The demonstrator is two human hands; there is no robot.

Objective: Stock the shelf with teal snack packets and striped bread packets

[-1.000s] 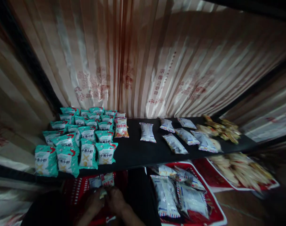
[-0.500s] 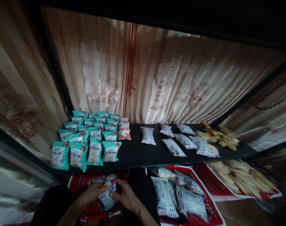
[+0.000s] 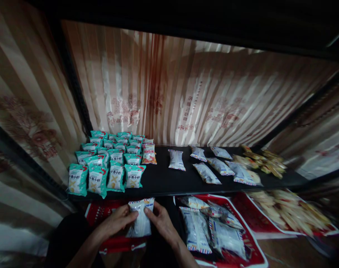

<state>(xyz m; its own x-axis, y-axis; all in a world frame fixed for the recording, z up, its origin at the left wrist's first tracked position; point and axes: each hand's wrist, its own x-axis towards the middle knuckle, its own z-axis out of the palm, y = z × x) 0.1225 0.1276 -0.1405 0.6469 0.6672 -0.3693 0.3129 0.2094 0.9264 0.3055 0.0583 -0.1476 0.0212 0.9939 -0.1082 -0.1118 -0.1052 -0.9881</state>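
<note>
We tag the pillow-shaped silvery-white plastic packet with striped ends [image 3: 141, 219] as the held item: it's low in front of the body, nearly upright, just below the front edge of the long flat black shelf [image 3: 155, 178]. Left hand [image 3: 120, 219] clamped on its left side, right hand [image 3: 159, 219] clamped on its upper right, both thumbs on the face we see. Red plastic basket [image 3: 116, 244] sits beneath; contents mostly hidden. On the shelf, teal-and-white plastic packets [image 3: 77, 180] stand in rows at left, with an orange-and-white plastic packet [image 3: 149, 153] upright beside them; a lone silvery packet [image 3: 176, 160] lies further right. Step in hand, we judge: turning or straightening one packet two-handed. Next move, we'd say, calls for a light grip, since it looks puffed, and enough lift if it's to pass the shelf edge.
</note>
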